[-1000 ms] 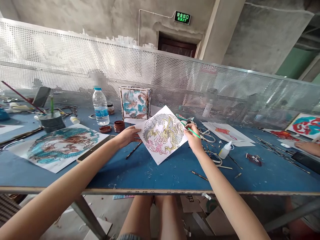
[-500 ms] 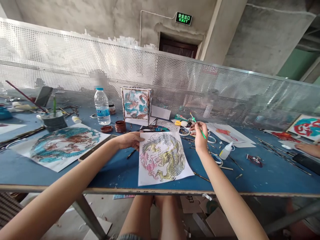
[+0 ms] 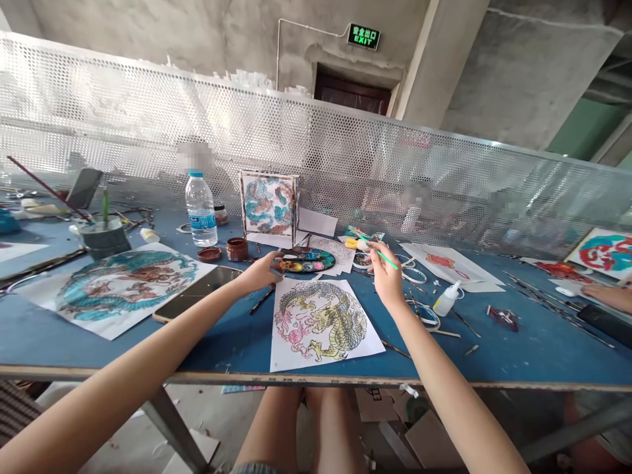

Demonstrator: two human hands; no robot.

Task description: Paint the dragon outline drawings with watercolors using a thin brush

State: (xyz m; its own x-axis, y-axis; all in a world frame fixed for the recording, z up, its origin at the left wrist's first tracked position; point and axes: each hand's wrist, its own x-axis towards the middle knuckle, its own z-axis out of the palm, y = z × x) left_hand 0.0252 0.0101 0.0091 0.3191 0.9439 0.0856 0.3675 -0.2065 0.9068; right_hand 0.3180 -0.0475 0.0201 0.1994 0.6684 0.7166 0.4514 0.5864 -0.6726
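My right hand (image 3: 385, 273) is closed on a thin paintbrush with a green handle (image 3: 389, 259), held tilted above the table. My left hand (image 3: 261, 271) has its fingers bent over the left edge of a paint palette (image 3: 309, 261), which carries several colours. In front of me a sheet with a dragon drawing (image 3: 323, 322) lies on the table, partly coloured yellow-green and pink. Behind the palette is another line-drawn sheet (image 3: 343, 253), partly hidden.
A phone (image 3: 195, 296) and a blue dragon painting (image 3: 123, 289) lie left. Behind stand a brown paint jar (image 3: 237, 249), water bottle (image 3: 202, 217) and framed picture (image 3: 269, 205). A glue bottle (image 3: 447, 299) stands right. Another person's hand (image 3: 609, 294) rests far right.
My left hand has let go of the dragon sheet, which now lies flatter, and has moved to the palette. My right hand has shifted left with the paintbrush.
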